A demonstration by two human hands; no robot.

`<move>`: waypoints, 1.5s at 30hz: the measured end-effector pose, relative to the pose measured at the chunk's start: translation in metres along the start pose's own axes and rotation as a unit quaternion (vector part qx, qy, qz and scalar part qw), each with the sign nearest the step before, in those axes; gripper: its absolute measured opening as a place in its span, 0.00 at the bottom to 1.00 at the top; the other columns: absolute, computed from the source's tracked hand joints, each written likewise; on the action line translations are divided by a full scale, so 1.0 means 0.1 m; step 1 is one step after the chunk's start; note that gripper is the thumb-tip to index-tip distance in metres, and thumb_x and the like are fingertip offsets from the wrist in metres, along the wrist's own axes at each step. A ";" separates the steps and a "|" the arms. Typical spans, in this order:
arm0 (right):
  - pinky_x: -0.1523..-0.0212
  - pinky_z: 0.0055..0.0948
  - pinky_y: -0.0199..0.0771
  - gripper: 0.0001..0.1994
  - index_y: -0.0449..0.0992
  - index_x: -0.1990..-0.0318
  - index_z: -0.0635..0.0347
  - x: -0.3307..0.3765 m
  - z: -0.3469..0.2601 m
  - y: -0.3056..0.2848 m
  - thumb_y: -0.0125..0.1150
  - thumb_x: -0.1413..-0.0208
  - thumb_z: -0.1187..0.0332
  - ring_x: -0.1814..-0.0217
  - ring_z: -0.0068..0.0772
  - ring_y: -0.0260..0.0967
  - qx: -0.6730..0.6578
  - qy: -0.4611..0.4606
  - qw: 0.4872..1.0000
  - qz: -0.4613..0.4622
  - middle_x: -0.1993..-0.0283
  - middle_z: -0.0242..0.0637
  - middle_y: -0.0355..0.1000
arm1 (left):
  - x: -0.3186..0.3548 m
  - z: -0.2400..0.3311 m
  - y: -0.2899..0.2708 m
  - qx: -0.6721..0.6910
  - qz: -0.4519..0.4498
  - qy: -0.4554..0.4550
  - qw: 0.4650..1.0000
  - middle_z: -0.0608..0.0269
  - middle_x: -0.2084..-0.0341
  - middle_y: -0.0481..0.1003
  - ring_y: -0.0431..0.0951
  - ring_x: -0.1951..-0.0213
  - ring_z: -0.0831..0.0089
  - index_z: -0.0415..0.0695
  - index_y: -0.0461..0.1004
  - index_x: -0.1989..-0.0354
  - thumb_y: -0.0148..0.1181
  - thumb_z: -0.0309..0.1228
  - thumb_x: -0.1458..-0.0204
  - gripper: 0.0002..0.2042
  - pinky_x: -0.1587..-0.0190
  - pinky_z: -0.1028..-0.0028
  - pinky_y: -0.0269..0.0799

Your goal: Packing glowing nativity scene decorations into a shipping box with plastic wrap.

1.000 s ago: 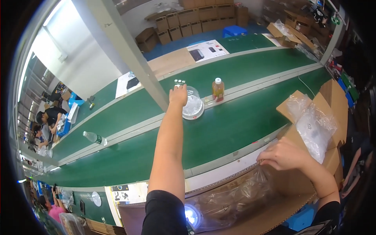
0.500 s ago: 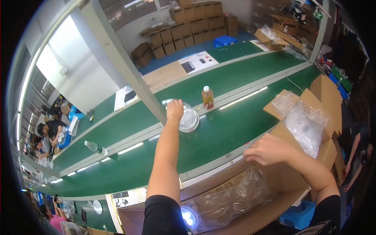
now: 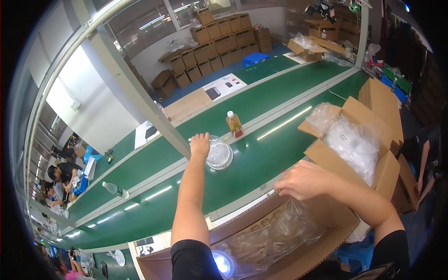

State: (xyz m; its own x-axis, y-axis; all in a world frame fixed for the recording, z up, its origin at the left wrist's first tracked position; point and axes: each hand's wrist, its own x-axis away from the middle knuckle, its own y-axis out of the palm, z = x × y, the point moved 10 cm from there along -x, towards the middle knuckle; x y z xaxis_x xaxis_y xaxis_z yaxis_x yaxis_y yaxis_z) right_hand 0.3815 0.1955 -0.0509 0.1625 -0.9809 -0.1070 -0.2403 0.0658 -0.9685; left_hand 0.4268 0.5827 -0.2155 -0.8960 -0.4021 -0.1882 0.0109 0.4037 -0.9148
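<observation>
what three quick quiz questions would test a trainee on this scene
1. True or false: the left hand rests on a clear round dome on the green belt.
2. Which stands just beyond the dome? A) a bottle of amber drink B) a red mug C) a kettle
3. Fill in: the right hand rests at the edge of a cardboard ____.

Key:
1. True.
2. A, the bottle.
3. Box, lined with clear plastic.
</observation>
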 end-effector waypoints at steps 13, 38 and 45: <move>0.72 0.41 0.71 0.07 0.76 0.62 0.53 0.02 -0.06 -0.03 0.61 0.41 0.62 0.67 0.45 0.78 -0.010 0.022 0.999 -0.028 0.69 0.36 0.79 | 0.09 0.14 -1.21 0.085 0.100 0.065 0.989 0.55 0.66 0.79 0.78 0.58 0.57 0.43 0.72 0.61 0.56 0.35 0.44 0.09 0.56 0.56 0.70; 0.36 0.35 0.70 0.35 0.52 0.29 0.61 0.54 -0.96 -0.67 0.65 0.38 0.69 0.32 0.34 0.63 -0.723 0.007 0.679 0.129 0.34 0.44 0.64 | 3.27 0.06 -5.48 0.382 0.124 -0.104 0.910 0.63 0.73 0.70 0.68 0.69 0.76 0.36 0.69 0.60 0.51 0.31 0.34 0.09 0.63 0.74 0.67; 0.38 0.36 0.72 0.43 0.46 0.27 0.62 0.62 -1.07 -0.57 0.70 0.43 0.71 0.34 0.37 0.66 -0.681 0.002 0.715 0.160 0.35 0.49 0.65 | 3.76 0.05 -5.28 0.426 0.113 -0.106 0.892 0.65 0.70 0.70 0.67 0.68 0.80 0.37 0.68 0.57 0.50 0.30 0.33 0.08 0.64 0.79 0.66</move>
State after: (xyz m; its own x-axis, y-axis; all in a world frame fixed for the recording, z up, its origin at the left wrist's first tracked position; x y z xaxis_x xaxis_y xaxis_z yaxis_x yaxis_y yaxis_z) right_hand 0.3025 0.1109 0.0220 -0.1102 -0.9563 -0.2708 -0.9739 0.0496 0.2214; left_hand 0.0867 0.2142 0.1950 -0.7253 -0.5724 -0.3825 0.5941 -0.2397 -0.7678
